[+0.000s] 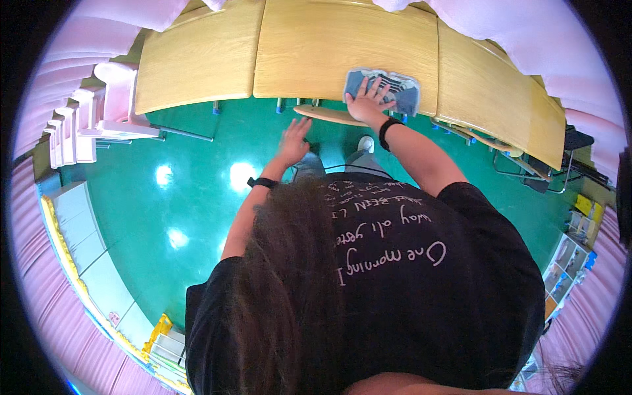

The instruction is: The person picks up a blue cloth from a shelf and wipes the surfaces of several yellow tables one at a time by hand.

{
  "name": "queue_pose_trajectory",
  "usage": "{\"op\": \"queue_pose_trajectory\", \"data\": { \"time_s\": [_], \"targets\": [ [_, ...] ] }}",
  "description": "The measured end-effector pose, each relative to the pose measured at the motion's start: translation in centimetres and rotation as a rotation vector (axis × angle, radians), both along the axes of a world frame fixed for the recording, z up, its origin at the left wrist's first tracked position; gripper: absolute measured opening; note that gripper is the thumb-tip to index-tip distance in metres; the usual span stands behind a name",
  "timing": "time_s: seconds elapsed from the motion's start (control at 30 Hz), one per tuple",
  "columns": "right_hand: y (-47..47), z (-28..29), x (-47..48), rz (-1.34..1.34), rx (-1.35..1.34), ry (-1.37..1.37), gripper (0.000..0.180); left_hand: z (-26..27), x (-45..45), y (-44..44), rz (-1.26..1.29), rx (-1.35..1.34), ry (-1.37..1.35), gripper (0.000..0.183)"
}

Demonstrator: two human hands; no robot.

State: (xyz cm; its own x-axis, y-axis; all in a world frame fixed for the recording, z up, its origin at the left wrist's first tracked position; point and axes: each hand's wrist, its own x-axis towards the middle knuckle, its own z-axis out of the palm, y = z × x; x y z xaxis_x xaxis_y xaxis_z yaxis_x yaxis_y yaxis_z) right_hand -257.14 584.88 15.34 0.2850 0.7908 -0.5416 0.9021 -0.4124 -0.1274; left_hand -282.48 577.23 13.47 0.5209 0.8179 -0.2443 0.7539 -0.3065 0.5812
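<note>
My right hand point(371, 102) lies flat with spread fingers on a blue and grey patterned cloth point(409, 98), pressing it against the wooden tabletop point(316, 54). The cloth is spread out near the front right corner of the middle table, and part of it is hidden under my palm. My left hand point(295, 141) hangs over the green floor in front of the table, fingers slightly apart and nothing in it. Just beyond its fingertips is the rounded wooden edge of a chair point(328, 114), tucked below the tabletop.
Similar wooden tables adjoin on the left point(197, 59) and right point(493, 94). Pale pink chairs point(118, 98) stand at far left, and a black folding chair point(575, 140) at far right. Low white cabinets point(106, 279) and a shelf unit point(568, 266) line the room, with pink curtains around.
</note>
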Motion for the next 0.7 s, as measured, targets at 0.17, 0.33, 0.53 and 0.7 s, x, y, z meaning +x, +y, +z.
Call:
{"op": "queue_pose_trajectory", "data": {
  "time_s": [0.17, 0.33, 0.53, 0.7],
  "targets": [
    [1.4, -0.5, -5.3, -0.003, 0.042, -0.003, 0.084, -1.5, -9.5, 0.8, 0.163, -0.098, -0.033, 0.068],
    [0.4, -2.0, -4.2, 0.059, 0.187, -0.077, 0.082, -1.8, -15.8, 0.9, 0.196, -0.144, -0.03, 0.064],
    [0.7, -1.1, -4.5, 0.074, 0.145, -0.116, 0.081, -4.0, -18.9, 1.1, 0.268, -0.25, -0.026, 0.058],
    [1.9, -1.2, -4.2, 0.05, 0.106, -0.1, 0.082, -4.6, -18.0, 2.5, 0.298, -0.332, -0.065, 0.054]
  ]
}}
